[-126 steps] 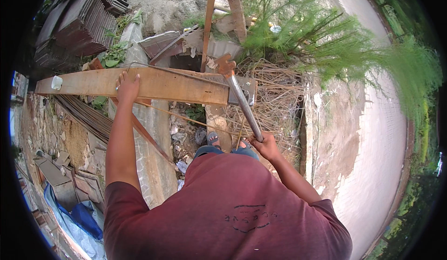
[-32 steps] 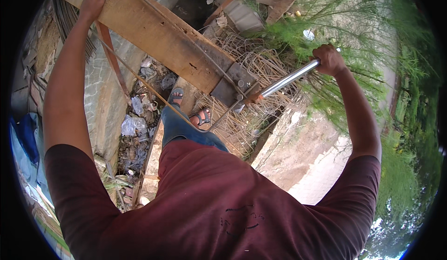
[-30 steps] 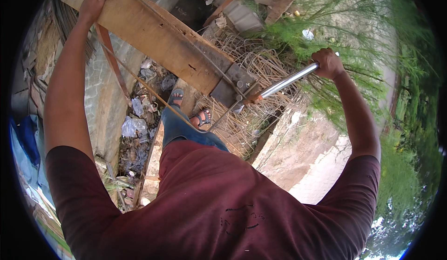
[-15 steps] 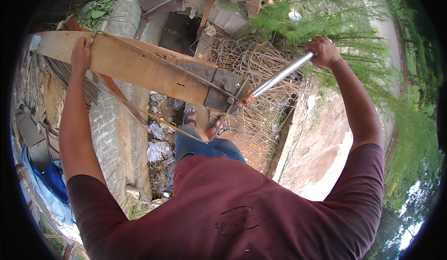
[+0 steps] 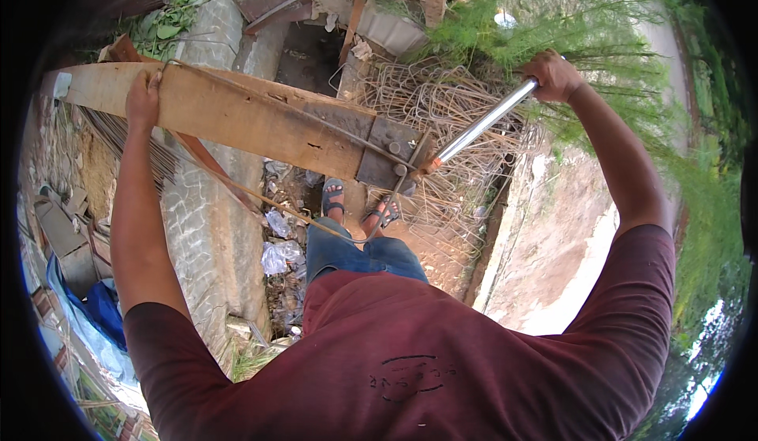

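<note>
Bending: you would do well to seat the rod (image 5: pixel 341 134) snug against the pins (image 5: pixel 401 170), then swing the bar (image 5: pixel 489 121) smoothly, level with the plank (image 5: pixel 237 117).
Left hand (image 5: pixel 144 97): fingers curled at the plank by the rod's bent corner; whether it grips the rod, you cannot tell.
Right hand (image 5: pixel 555 75): closed around your bar's silver end.
Rod place: over the plank, meeting the pins at the right.
Rod axis: upper left down to the pins, then toward your legs, doubling back leftward.
Bar axis: up and right from the pins.
</note>
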Demonstrator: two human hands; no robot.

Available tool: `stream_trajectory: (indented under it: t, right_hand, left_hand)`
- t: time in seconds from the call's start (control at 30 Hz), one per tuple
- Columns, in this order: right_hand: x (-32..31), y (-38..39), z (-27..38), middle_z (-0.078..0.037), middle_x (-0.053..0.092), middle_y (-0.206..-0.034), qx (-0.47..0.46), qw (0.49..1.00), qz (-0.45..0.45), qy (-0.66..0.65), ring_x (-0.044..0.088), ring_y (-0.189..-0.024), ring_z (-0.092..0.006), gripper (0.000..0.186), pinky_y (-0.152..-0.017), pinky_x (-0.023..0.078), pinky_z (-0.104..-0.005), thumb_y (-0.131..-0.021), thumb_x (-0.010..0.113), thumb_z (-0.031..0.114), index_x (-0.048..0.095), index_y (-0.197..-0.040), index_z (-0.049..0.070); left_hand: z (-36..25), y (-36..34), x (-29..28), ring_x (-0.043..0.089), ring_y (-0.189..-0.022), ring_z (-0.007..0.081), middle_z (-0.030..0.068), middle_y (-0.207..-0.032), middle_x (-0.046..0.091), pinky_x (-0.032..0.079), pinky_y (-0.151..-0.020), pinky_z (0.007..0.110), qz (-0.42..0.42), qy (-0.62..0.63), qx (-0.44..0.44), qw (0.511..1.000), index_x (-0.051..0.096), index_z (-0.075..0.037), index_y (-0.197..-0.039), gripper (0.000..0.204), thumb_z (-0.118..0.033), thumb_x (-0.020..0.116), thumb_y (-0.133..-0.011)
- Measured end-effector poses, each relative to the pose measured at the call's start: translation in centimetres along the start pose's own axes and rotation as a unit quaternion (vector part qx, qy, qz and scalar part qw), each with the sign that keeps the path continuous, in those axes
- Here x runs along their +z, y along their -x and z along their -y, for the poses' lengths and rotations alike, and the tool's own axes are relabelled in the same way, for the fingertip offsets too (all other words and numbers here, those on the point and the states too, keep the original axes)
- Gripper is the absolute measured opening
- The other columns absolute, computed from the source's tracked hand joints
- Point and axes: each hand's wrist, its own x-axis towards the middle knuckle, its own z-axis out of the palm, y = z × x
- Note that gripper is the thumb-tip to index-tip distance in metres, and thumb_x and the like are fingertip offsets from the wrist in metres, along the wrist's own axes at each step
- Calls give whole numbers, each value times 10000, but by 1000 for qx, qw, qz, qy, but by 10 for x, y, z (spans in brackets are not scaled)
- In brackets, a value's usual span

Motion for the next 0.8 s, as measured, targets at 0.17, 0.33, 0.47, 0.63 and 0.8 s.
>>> stream_trajectory:
  t: [0.17,0.33,0.47,0.63,0.8]
  right_hand:
    - [18,30,18,-66,575,-692,32,995,-95,14,595,-785,-269,92,-755,448,-401,-636,614,116,610,-728,120]
    - [28,49,28,-69,587,-686,86,985,-148,21,589,-747,-277,90,-671,433,-397,-609,602,114,590,-698,115]
    - [46,92,58,-74,603,-687,187,965,-182,14,593,-769,-277,105,-685,424,-388,-597,600,76,594,-698,104]
    - [86,185,171,-73,541,-626,352,903,-246,-14,552,-676,-278,116,-672,404,-400,-653,650,101,535,-642,111]
    - [107,201,384,-104,593,-669,643,729,-221,-75,578,-709,-302,79,-682,402,-410,-709,608,63,546,-663,78]
  left_hand:
    - [6,-1,1,546,-827,420,222,-857,587,422,-729,450,13,-4,-19,1000,540,-2,-922,350,-351,516,-921]
    - [20,-4,4,532,-907,366,179,-933,589,403,-807,433,-19,-48,23,998,569,-10,-952,311,-318,568,-905]
    - [20,-9,2,500,-939,331,179,-1014,536,382,-861,422,5,30,58,998,556,23,-977,314,-284,565,-915]
    - [14,-6,1,489,-975,295,159,-1051,511,373,-899,387,13,82,58,995,536,24,-1026,261,-215,554,-924]
    - [14,-5,5,484,-992,295,164,-1056,507,367,-918,384,47,150,52,986,518,31,-1067,251,-178,533,-930]
